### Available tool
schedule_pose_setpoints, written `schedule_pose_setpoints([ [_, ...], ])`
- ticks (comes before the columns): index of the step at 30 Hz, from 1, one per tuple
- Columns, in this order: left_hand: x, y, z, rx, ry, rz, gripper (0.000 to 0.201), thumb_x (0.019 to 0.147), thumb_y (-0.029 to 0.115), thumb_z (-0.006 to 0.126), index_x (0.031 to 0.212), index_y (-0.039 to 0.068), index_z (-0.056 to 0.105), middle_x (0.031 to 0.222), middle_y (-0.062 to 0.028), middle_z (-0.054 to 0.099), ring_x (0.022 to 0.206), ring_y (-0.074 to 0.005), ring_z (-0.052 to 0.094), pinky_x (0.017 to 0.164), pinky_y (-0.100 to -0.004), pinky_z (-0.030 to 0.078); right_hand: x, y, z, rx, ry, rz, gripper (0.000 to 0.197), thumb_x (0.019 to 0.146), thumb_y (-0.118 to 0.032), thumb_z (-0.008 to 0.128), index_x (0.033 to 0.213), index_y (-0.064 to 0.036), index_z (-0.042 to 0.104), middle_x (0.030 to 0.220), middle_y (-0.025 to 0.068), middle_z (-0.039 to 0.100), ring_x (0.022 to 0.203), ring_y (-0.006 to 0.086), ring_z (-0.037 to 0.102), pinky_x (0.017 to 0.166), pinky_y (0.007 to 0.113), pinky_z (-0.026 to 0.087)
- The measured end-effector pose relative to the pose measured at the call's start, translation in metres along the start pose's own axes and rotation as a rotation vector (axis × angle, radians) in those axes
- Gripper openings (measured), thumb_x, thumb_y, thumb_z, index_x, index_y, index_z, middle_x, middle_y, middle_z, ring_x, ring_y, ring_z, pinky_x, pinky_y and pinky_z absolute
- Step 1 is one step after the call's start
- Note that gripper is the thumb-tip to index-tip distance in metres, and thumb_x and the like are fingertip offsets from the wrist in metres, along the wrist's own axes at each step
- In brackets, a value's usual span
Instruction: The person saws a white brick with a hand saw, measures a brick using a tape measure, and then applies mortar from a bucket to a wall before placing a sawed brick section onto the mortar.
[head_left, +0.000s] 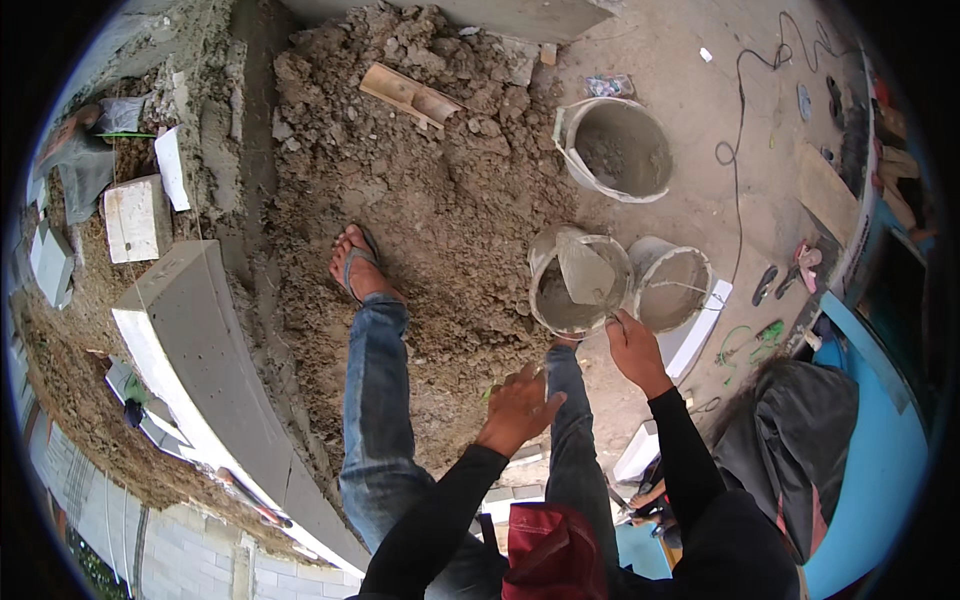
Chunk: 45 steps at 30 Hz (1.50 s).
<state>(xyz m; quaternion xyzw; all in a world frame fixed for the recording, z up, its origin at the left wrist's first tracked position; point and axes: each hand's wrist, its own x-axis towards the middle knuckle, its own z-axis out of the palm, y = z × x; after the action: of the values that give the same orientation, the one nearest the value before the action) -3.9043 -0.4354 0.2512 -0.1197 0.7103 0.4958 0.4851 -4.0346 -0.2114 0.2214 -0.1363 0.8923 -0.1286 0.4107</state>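
Observation:
My right hand (638, 352) is closed at the near rim of a mortar bucket (538, 262). It grips a trowel, whose broad grey blade (586, 272) lies inside the bucket over the wet mix; the handle is mostly hidden by my fingers. My left hand (518, 410) hangs above the soil near my right knee, fingers apart, holding nothing. Touching the mortar bucket on its right is a second bucket (690, 268) with greyish liquid and a thin wire handle. A larger pale bucket (652, 192), with grey mix inside, stands farther off.
Loose soil and rubble (430, 200) lie under my feet, with a broken clay-coloured channel piece (410, 95) on top. A low block wall (205, 330) runs along the left. A black cable (740, 160) crosses the concrete floor (690, 100); sandals (765, 284) and a dark cover (790, 430) are right.

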Motion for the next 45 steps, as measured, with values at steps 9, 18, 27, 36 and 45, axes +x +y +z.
schedule_pose_setpoints([
  [9, 0.029, -0.043, 0.092, 0.018, 0.155, -0.048, 0.061, 0.092, 0.046, 0.066, 0.131, -0.001, 0.06, 0.139, -0.0267, 0.056, 0.124, -0.0414, 0.058, 0.107, -0.0429, 0.045, 0.061, 0.191, 0.13, -0.546, 0.221, 0.216, 0.025, 0.1, -0.023, 0.051, 0.088, -0.0064, 0.065, 0.073, 0.0159, 0.071, 0.068, 0.0296, 0.073, 0.06, 0.044, 0.057],
  [18, 0.183, -0.131, 0.104, -0.309, 0.173, -0.288, 0.08, 0.098, 0.05, 0.056, 0.154, -0.002, 0.033, 0.155, -0.0262, 0.039, 0.145, -0.0388, 0.037, 0.117, -0.0383, 0.034, 0.089, 0.218, 0.216, -0.307, -0.037, 0.266, 0.034, 0.1, -0.026, 0.047, 0.093, -0.0023, 0.071, 0.092, 0.0207, 0.074, 0.088, 0.0364, 0.073, 0.078, 0.046, 0.059],
  [27, 0.249, -0.097, 0.102, 0.216, 0.032, -0.131, 0.073, 0.093, 0.027, 0.045, 0.158, 0.0, 0.025, 0.161, -0.0214, 0.032, 0.149, -0.0336, 0.03, 0.121, -0.037, 0.03, 0.075, 0.225, 0.208, 0.073, -0.332, 0.139, 0.045, 0.097, -0.037, 0.055, 0.103, 0.0055, 0.067, 0.103, 0.0314, 0.068, 0.1, 0.0478, 0.066, 0.092, 0.053, 0.052],
  [36, 0.237, -0.083, 0.079, -0.033, -0.067, -0.364, 0.073, 0.094, 0.032, 0.046, 0.16, 0.011, 0.023, 0.163, -0.015, 0.031, 0.147, -0.0328, 0.036, 0.118, -0.0374, 0.035, 0.079, 0.191, 0.243, 0.362, -0.264, 0.26, 0.062, 0.1, -0.04, 0.052, 0.136, 0.0097, 0.052, 0.116, 0.0342, 0.065, 0.109, 0.0512, 0.062, 0.099, 0.051, 0.048],
  [45, 0.236, -0.081, 0.086, -0.09, 0.019, -0.393, 0.072, 0.093, 0.027, 0.045, 0.161, 0.016, 0.024, 0.163, -0.0184, 0.029, 0.146, -0.0349, 0.037, 0.114, -0.0364, 0.037, 0.065, 0.157, 0.248, 0.724, -0.149, 0.298, 0.064, 0.1, -0.042, 0.056, 0.133, 0.0122, 0.053, 0.111, 0.0371, 0.065, 0.108, 0.0472, 0.064, 0.095, 0.049, 0.048],
])
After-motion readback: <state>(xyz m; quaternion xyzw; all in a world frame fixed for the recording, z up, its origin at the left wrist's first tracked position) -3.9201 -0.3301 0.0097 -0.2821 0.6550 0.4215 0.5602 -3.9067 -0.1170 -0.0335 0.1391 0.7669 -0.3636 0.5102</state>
